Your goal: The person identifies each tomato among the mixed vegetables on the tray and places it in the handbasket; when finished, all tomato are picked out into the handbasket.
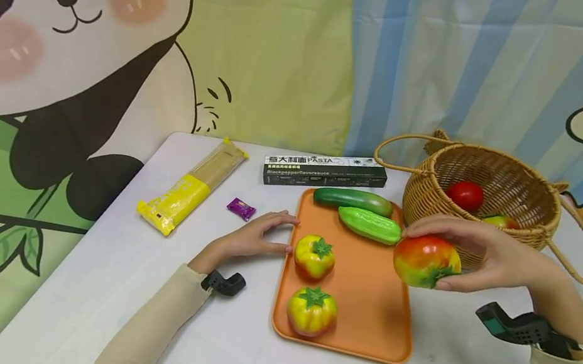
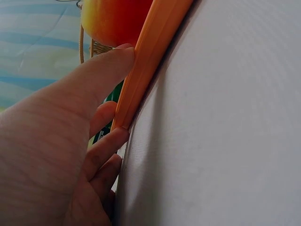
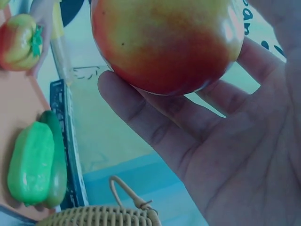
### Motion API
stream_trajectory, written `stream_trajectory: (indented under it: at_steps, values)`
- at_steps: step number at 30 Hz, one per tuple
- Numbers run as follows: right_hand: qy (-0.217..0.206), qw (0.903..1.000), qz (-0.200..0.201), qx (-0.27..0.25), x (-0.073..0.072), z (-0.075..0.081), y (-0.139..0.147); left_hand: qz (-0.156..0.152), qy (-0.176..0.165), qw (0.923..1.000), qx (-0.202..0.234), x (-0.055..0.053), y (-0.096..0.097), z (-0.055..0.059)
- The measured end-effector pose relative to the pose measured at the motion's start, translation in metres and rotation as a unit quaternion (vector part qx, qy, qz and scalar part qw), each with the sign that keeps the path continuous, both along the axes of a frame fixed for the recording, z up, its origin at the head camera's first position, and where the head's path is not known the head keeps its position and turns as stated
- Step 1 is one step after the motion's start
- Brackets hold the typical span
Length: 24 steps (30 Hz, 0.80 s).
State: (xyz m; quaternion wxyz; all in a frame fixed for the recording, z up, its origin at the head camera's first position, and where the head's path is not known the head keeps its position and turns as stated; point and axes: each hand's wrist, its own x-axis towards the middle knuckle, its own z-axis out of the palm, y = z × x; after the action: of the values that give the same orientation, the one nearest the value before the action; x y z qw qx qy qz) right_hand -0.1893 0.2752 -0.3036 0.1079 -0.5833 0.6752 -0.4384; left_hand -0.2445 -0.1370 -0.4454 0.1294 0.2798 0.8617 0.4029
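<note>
My right hand (image 1: 477, 253) holds a red-and-yellow toy tomato (image 1: 425, 260), thumb on one side and fingers on the other, over the right edge of an orange tray (image 1: 363, 308). The tomato also shows large in the right wrist view. At the tray's left rim, my left hand (image 1: 256, 237) touches the outer side with thumb and fingertips, as the left wrist view shows. On the tray lie two yellow tomatoes with green tops, a nearer one (image 1: 312, 312) and a farther one (image 1: 313, 259). A dark green cucumber (image 1: 353, 200) and a light green ribbed vegetable (image 1: 368, 225) lie at its far end.
Behind my right hand stands a wicker basket (image 1: 421, 196) with a red tomato (image 1: 465, 195) and another reddish-green piece (image 1: 502, 222) inside. A black pasta box (image 1: 323, 177) lies behind the tray. To the left are a yellow noodle pack (image 1: 190, 188) and a small purple packet (image 1: 241, 208).
</note>
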Motion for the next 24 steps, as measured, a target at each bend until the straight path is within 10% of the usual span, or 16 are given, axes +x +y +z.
stream_trajectory:
  at_steps: [14, 24]
  values:
    - [-0.027, 0.9986, -0.038, -0.025, -0.013, 0.003, 0.019, -0.006, -0.003, 1.0000, 0.001, -0.001, 0.000, -0.001]
    - [-0.039, 0.9884, -0.139, -0.047, -0.018, -0.003, 0.032, -0.002, -0.007, 1.0000, -0.004, 0.000, 0.000, 0.000]
